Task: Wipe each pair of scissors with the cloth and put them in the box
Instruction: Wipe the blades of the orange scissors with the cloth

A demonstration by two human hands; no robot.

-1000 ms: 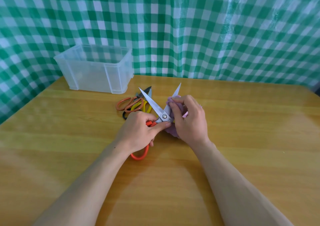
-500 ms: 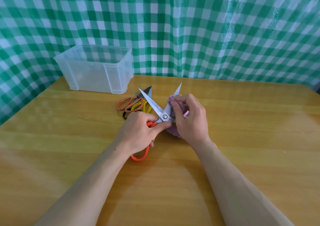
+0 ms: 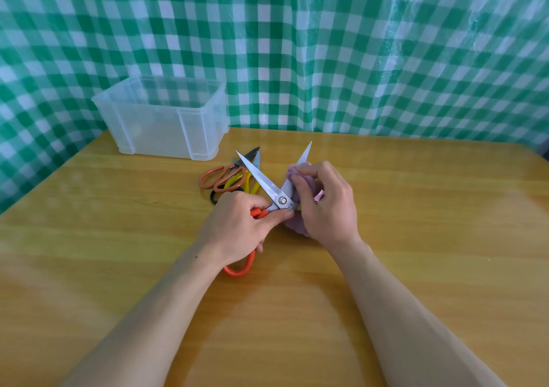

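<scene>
My left hand (image 3: 237, 232) grips the orange handles of a pair of scissors (image 3: 261, 180) whose two steel blades are spread wide and point away from me. My right hand (image 3: 326, 205) pinches a lilac cloth (image 3: 297, 174) around the right blade, above the pivot. Only the tip of that blade sticks out past the cloth. Behind my left hand a pile of other scissors (image 3: 228, 180) with orange, yellow and black handles lies on the table. The clear plastic box (image 3: 166, 119) stands at the back left.
The wooden table (image 3: 430, 238) ends at a green and white checked curtain (image 3: 356, 53) hanging close behind the box and along the left side.
My right hand has slid the cloth a little up the right blade. The left hand and the scissors have stayed where they were.
</scene>
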